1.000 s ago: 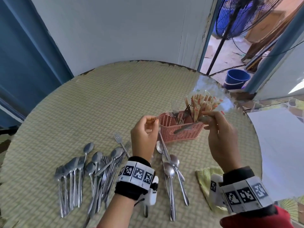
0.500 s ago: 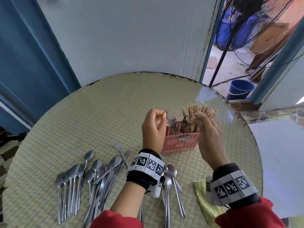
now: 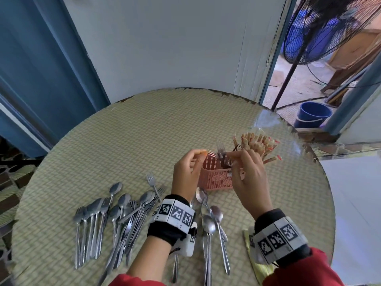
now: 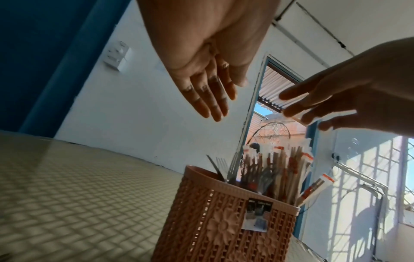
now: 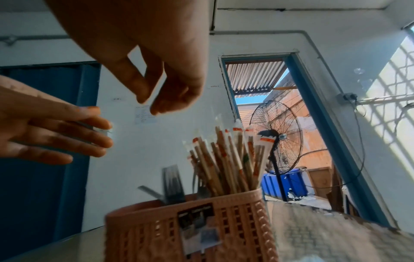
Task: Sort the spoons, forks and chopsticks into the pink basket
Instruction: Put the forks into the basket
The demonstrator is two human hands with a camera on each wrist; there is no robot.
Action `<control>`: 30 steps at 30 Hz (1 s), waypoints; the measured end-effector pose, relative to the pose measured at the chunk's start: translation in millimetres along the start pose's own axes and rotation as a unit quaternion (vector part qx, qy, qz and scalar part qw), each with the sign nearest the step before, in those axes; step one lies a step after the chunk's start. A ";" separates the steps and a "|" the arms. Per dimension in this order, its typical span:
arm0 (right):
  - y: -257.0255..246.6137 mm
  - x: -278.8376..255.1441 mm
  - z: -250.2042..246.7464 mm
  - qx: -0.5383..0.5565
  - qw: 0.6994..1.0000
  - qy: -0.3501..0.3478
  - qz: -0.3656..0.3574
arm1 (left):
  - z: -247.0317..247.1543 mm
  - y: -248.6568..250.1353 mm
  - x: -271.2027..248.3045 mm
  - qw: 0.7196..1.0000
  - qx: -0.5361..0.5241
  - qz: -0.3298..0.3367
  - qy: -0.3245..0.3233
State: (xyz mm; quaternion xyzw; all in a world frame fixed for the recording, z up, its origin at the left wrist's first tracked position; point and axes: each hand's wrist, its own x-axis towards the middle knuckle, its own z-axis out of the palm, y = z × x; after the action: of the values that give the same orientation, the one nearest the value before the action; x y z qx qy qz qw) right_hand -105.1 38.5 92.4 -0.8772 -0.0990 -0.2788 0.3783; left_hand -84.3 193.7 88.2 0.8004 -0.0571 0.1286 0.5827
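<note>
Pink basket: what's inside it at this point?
The pink basket holds wrapped chopsticks standing at one end and a few forks beside them. No spoons show above the rim; its walls hide the bottom.

White wall [image 3: 175, 48], blue door [image 3: 37, 69], open doorway with standing fan [image 3: 321, 27], blue bucket [image 3: 313, 114].

round woven-pattern table [image 3: 144, 131] | standing fan [image 3: 321, 27] in doorway | blue bucket [image 3: 312, 114] | yellow cloth, possibly [image 3: 250, 250]
</note>
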 end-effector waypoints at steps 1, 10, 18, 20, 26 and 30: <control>-4.3 -1.6 4.1 0.022 1.000 -0.010 -0.005 | -5.0 -3.0 -1.5 1.000 0.005 -0.007 0.017; 1.9 -20.5 75.0 0.029 0.968 -0.236 0.082 | -42.9 -74.4 -17.6 0.991 0.070 -0.108 0.031; 26.1 -42.4 119.2 -0.039 0.897 -0.312 0.312 | -44.0 -142.2 -31.8 0.964 0.136 -0.215 -0.078; 26.1 -48.0 125.1 -0.021 0.886 -0.312 0.342 | -40.4 -146.2 -30.9 0.959 0.135 -0.231 -0.096; 29.2 -64.9 134.7 -0.028 0.880 -0.276 0.385 | -30.4 -148.5 -24.4 0.952 0.124 -0.243 -0.139; 29.4 -67.2 133.6 0.011 0.871 -0.238 0.429 | -25.1 -148.1 -25.0 0.948 0.148 -0.244 -0.142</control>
State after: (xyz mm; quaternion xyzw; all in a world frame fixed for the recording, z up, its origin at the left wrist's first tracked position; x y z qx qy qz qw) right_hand -93.9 116.6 -38.0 -0.8690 0.1970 0.1292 0.4351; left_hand -76.1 262.6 -47.3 0.8773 0.0774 -0.1256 0.4567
